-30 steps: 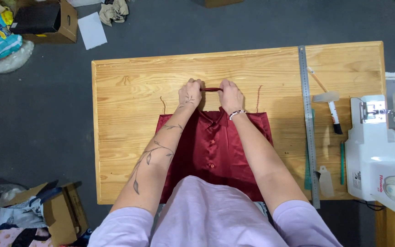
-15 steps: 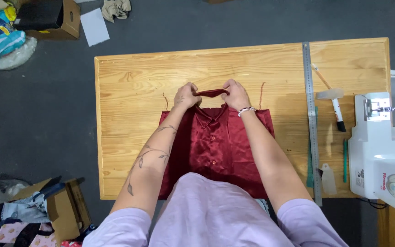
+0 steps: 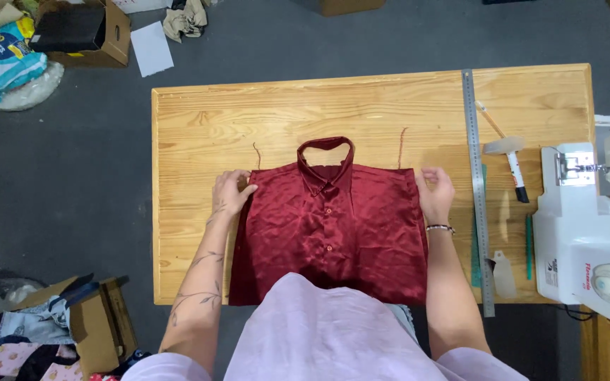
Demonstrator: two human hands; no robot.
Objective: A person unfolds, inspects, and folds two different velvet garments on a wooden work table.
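On the floor at the far left lie a cardboard box [image 3: 82,32], a sheet of white paper [image 3: 152,47] and some bundled fabric.

On the wooden table [image 3: 206,113] a dark red satin shirt [image 3: 330,233] lies flat, front side up, buttons closed and the collar [image 3: 326,156] standing open toward the far edge. Its lower hem reaches the near edge of the table, partly hidden by the person's body.

The left hand [image 3: 231,192] rests at the left shoulder corner of the shirt, fingers bent on the fabric edge; it seems to press or pinch it lightly, not a full grip. The right hand [image 3: 435,192] sits at the right shoulder corner, fingers loosely curled on the edge in the same manner.

I judge that the shirt is already spread and smooth in the body, with sides folded under. Two loose threads [image 3: 401,147] lie beside the collar.

To the right are a long metal ruler [image 3: 476,183], a marker pen [image 3: 515,173] and a white sewing machine [image 3: 587,240].
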